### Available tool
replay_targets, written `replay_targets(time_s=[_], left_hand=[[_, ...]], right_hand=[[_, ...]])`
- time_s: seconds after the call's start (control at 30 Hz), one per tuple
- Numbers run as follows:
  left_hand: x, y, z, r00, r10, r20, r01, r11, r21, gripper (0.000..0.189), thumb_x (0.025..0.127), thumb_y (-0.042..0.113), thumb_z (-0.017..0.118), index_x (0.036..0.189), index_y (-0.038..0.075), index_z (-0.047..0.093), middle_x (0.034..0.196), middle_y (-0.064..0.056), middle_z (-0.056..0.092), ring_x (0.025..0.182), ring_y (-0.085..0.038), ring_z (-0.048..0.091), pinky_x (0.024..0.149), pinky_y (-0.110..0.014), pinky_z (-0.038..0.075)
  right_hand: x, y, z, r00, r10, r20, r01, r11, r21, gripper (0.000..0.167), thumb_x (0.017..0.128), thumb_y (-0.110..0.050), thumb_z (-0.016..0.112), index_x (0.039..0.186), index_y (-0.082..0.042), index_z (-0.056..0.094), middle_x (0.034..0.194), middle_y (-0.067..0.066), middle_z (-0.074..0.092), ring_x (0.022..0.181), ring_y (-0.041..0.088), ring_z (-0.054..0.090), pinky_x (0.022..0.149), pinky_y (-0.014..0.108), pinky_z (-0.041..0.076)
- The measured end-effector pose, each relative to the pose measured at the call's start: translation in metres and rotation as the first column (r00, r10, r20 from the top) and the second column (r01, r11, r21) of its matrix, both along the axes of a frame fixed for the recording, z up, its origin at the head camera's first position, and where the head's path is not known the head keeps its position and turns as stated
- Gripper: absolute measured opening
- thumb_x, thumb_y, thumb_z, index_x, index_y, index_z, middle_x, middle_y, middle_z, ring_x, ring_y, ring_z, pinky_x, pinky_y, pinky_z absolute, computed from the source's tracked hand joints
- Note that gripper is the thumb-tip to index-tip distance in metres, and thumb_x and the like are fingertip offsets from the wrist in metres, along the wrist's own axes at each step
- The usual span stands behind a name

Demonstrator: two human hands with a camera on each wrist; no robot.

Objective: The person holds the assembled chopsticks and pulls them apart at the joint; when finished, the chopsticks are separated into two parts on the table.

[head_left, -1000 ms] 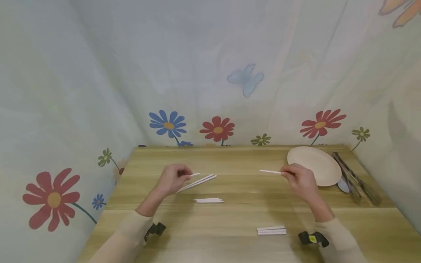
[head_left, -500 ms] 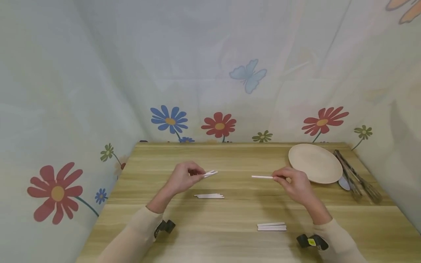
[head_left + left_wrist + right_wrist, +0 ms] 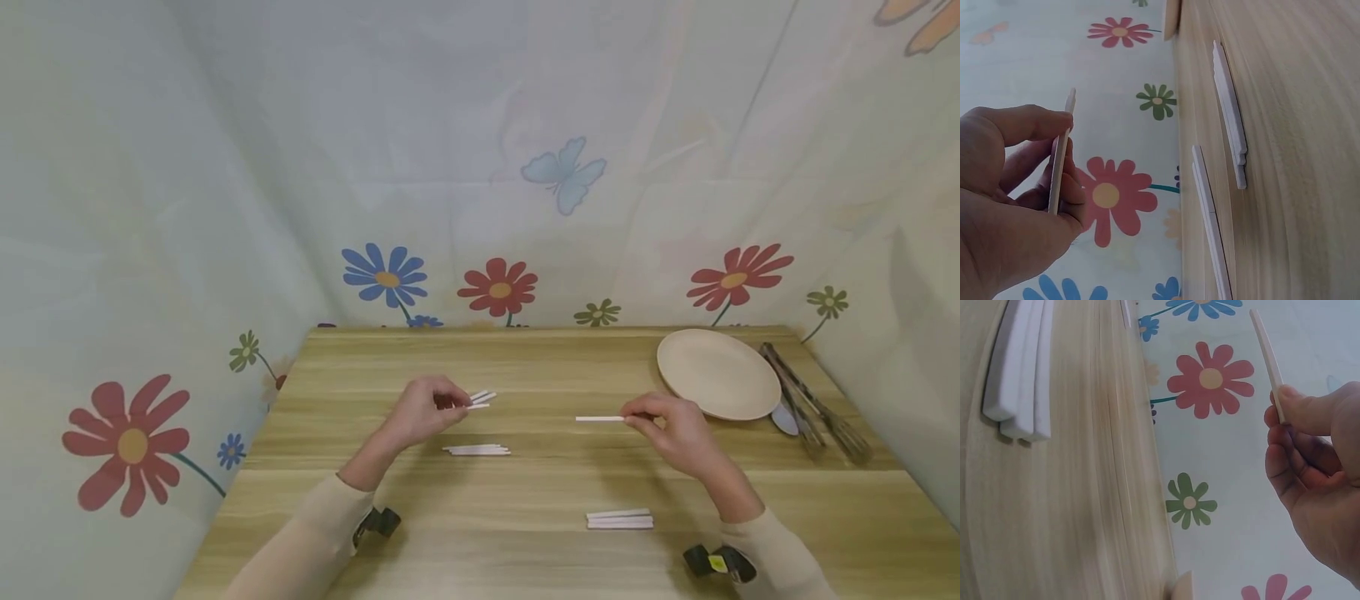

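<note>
In the head view my left hand [image 3: 423,414] pinches a thin white stick [image 3: 1059,172] between thumb and fingers above the table. The left wrist view shows this stick apart from the tabletop. Two more white sticks [image 3: 1209,215] lie side by side on the table near that hand, partly covered by it in the head view. My right hand [image 3: 678,433] pinches another white stick [image 3: 600,418] at one end, its free length pointing left. Nearer me lie a small group of white sticks [image 3: 477,450] at the middle and a second group [image 3: 619,519] to the right.
A beige plate [image 3: 717,373] sits at the back right of the wooden table [image 3: 525,550]. Beside it lie a spoon [image 3: 784,418] and long dark-handled utensils [image 3: 817,408]. A flower-printed curtain [image 3: 450,125] borders the table at the back and sides.
My left hand has moved right with its stick, over the two lying sticks. The right hand has shifted slightly left and nearer, its stick now about level. The groups have stayed in place.
</note>
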State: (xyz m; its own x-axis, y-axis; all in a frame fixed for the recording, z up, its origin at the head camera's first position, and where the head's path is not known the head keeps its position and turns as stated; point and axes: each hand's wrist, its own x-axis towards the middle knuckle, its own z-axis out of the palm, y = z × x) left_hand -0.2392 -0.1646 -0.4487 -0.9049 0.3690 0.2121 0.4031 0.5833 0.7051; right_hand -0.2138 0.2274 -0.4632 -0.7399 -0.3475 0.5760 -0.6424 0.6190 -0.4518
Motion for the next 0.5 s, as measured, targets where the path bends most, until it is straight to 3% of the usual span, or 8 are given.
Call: replay_targets(time_s=[0.3, 0.5], left_hand=[[0.0014, 0.0032, -0.0015, 0.999, -0.010, 0.033, 0.011, 1.000, -0.003, 0.005, 0.083, 0.008, 0.075, 0.088, 0.009, 0.076, 0.082, 0.001, 0.065, 0.072, -0.012, 0.054, 0.063, -0.022, 0.046], [-0.0013, 0.0035, -0.0083, 0.998, -0.025, 0.049, 0.025, 1.000, 0.003, 0.006, 0.083, 0.008, 0.074, 0.089, 0.009, 0.076, 0.082, 0.001, 0.065, 0.072, -0.012, 0.055, 0.063, -0.022, 0.047]], right_hand=[[0.0055, 0.0017, -0.0035, 1.000, -0.002, -0.002, 0.002, 1.000, 0.005, 0.017, 0.076, 0.001, 0.078, 0.084, -0.013, 0.074, 0.081, -0.007, 0.070, 0.070, 0.000, 0.057, 0.059, 0.014, 0.042], [0.0094, 0.0013, -0.0055, 0.999, 0.008, 0.038, -0.009, 1.000, 0.007, 0.016, 0.077, 0.000, 0.078, 0.084, -0.014, 0.074, 0.082, -0.008, 0.070, 0.072, 0.000, 0.058, 0.059, 0.019, 0.045]])
